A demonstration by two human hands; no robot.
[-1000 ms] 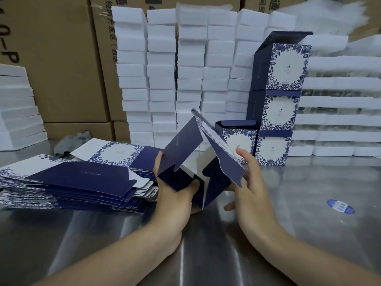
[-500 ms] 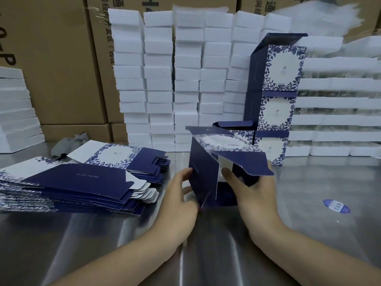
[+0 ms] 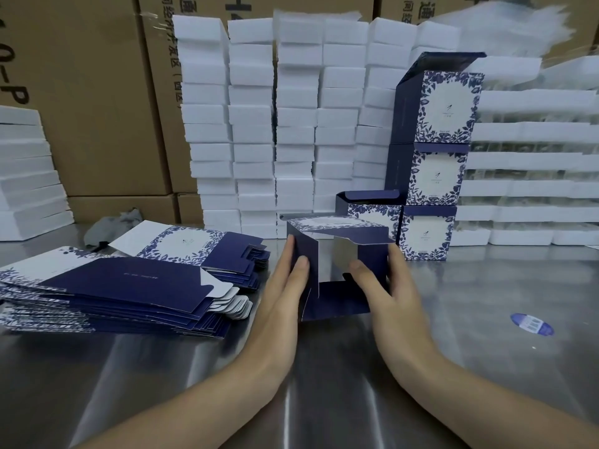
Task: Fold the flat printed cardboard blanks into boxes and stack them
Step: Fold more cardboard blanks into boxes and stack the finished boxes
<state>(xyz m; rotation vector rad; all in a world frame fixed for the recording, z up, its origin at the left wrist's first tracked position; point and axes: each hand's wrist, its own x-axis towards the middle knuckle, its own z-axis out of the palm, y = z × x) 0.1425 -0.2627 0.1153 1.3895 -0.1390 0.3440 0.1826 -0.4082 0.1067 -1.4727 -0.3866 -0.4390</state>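
Brown cartons point(image 3: 97, 108) fill the background far beyond both hands, and in front of them stand tall columns of white foam blocks point(image 3: 291, 124). Under the forearms lies the steel desk point(image 3: 324, 384), shiny and grey. To the left of the left hand point(image 3: 285, 286) there is a wide pile of flat blanks point(image 3: 123, 293), navy and white with a leaf print, fanned out a little at its near edge. A second, smaller pile point(image 3: 194, 247) lies just behind it. Beyond the right hand point(image 3: 385, 286) three folded boxes point(image 3: 434, 163) stand one on another, the top one with its lid flap up. A low box point(image 3: 372, 212) with an open lid stands beside them on the left. Between the two hands, on the desk, stands the half-folded box point(image 3: 337, 226), with its open end turned to the person and a navy flap lying forward on the desk. The left hand lies flat against the left side of this box, with straight fingers and the thumb on the near side flap. The right hand does the same at the right side, with its thumb at the edge of the opening. Neither hand is curled around anything. Far left of the left hand lies a grey cloth point(image 3: 110, 226). To the right of the right hand a small blue sticker point(image 3: 531, 324) sits on the desk.
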